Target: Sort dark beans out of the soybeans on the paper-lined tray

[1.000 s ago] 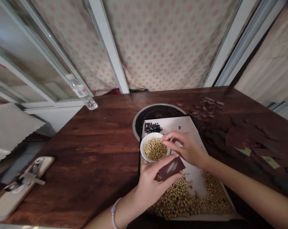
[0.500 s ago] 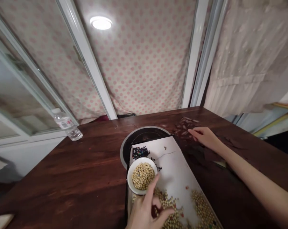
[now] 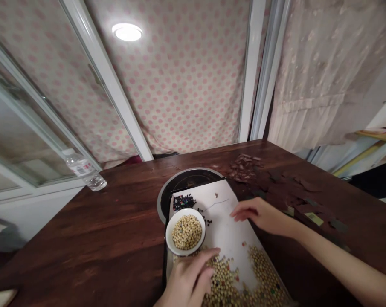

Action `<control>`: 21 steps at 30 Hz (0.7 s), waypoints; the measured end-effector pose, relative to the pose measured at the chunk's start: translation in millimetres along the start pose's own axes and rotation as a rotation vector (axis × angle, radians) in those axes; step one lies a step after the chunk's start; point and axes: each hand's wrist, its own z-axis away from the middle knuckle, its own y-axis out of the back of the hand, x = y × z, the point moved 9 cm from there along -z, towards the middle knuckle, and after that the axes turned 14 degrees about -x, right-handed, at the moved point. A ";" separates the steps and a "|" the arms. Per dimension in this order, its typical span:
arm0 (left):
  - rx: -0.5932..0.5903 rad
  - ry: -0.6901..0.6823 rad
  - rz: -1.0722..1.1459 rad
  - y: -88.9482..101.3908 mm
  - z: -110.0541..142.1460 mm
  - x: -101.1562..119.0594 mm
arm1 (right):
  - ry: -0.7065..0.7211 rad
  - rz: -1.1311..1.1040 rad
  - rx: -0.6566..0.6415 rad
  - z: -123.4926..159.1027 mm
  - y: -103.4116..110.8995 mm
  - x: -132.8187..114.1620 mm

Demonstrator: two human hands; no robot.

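Note:
My left hand (image 3: 191,273) hovers over the near left of a white shallow tray (image 3: 220,230), just below a small white bowl (image 3: 170,243). Its fingers are stretched and apart, holding nothing I can see. Pale round soybeans (image 3: 187,232) fill the bowl. More soybeans (image 3: 223,281) lie loose in the near part of the tray, with a few red and green bits among them. Over the tray's right edge is my right hand (image 3: 265,215), fingers extended and bent downward, with no object visible in them. Small dark beads (image 3: 184,202) are heaped in the tray's far left corner.
A round black plate with a silver rim (image 3: 162,200) lies under the tray's far end. Reddish-brown pieces (image 3: 244,167) are piled at the back right, with torn scraps (image 3: 308,207) nearer. A water bottle (image 3: 85,169) stands at the table's left edge, by the window.
My right hand has moved left and nearer, from beside the reddish-brown pieces to the tray's edge. My left thumb has drawn closer to its index finger. The view has shifted slightly.

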 end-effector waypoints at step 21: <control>0.371 0.263 0.678 27.1 5.7 -24.6 | 0.299 0.196 -0.521 -0.6 -140.3 -85.0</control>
